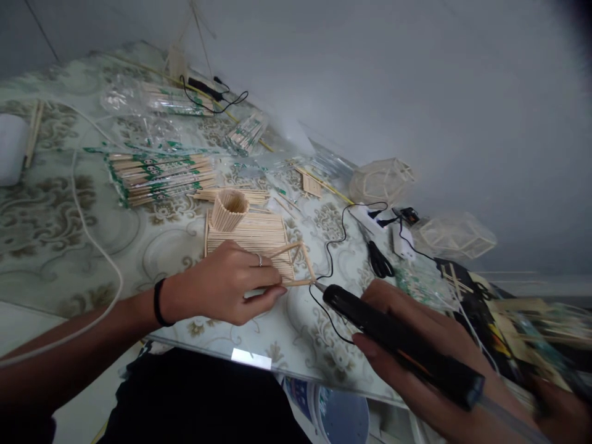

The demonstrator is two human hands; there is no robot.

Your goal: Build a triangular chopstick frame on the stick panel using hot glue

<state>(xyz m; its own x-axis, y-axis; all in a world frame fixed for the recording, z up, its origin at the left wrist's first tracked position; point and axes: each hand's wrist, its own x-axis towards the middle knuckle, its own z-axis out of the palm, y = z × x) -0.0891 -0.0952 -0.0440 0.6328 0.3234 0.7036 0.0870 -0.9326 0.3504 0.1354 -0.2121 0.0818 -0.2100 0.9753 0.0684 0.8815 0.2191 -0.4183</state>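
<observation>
My left hand (226,285) rests on the table and pinches a thin bamboo stick (298,283) that is part of a small stick frame (296,259). The frame sits at the near corner of a flat panel of sticks (252,237). A small round cup of sticks (228,209) stands on that panel. My right hand (416,345) grips a black glue gun (398,342). Its nozzle (319,286) touches the end of the pinched stick.
Packs of bamboo sticks in green-printed wrappers (160,176) lie behind the panel. Black scissors (379,259), black cables (340,231) and two stick polyhedra (383,179) sit to the right. A white cable (92,240) crosses the patterned table (55,216). The table edge (250,359) is near me.
</observation>
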